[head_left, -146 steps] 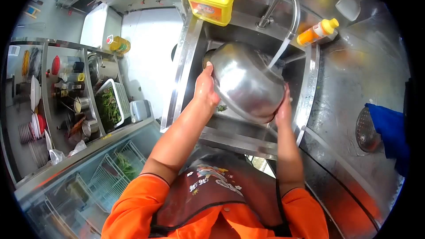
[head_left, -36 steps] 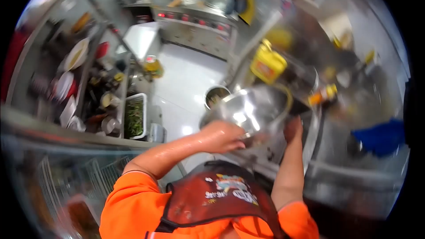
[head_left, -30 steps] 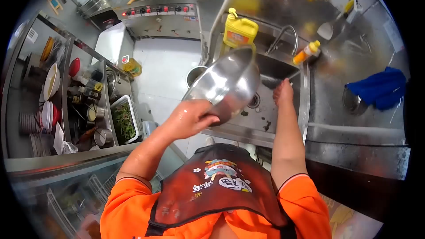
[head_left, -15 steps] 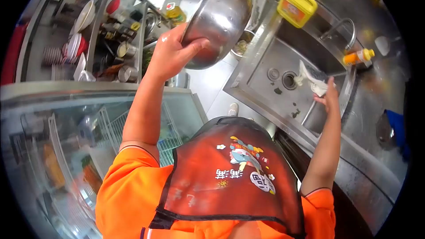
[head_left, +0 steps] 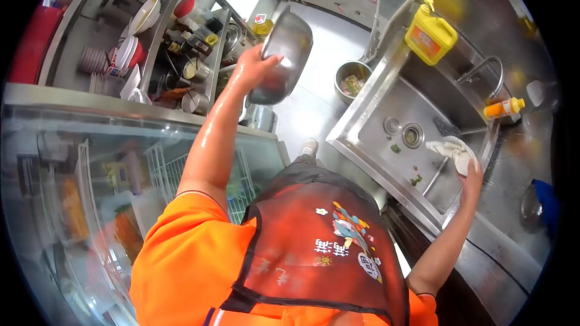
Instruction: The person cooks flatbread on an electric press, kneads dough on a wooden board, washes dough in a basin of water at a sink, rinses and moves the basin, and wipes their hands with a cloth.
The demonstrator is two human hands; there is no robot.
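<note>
My left hand (head_left: pixel 251 71) grips the rim of a steel bowl (head_left: pixel 289 54), which is tilted on its side above the floor, away from the sink. Over the right part of the steel sink (head_left: pixel 374 122), my right hand (head_left: pixel 470 180) is closed on a white cloth (head_left: pixel 454 149) that hangs down from the fingers. Bits of green leaf (head_left: pixel 395 149) lie on the sink bottom near the drain (head_left: pixel 412 135). The faucet (head_left: pixel 492 66) shows no running water.
A yellow jug (head_left: pixel 430 35) stands at the sink's back edge, an orange bottle (head_left: pixel 504 108) to the right. A bin (head_left: pixel 352 79) with scraps is on the floor beside the sink. Shelves with dishes (head_left: pixel 145 15) and a glass-topped cabinet (head_left: pixel 121 163) are at the left.
The bowl has left the sink and moved left in my left hand. My right hand let go of it and took hold of the cloth, now lifted a little. The water has stopped running.
</note>
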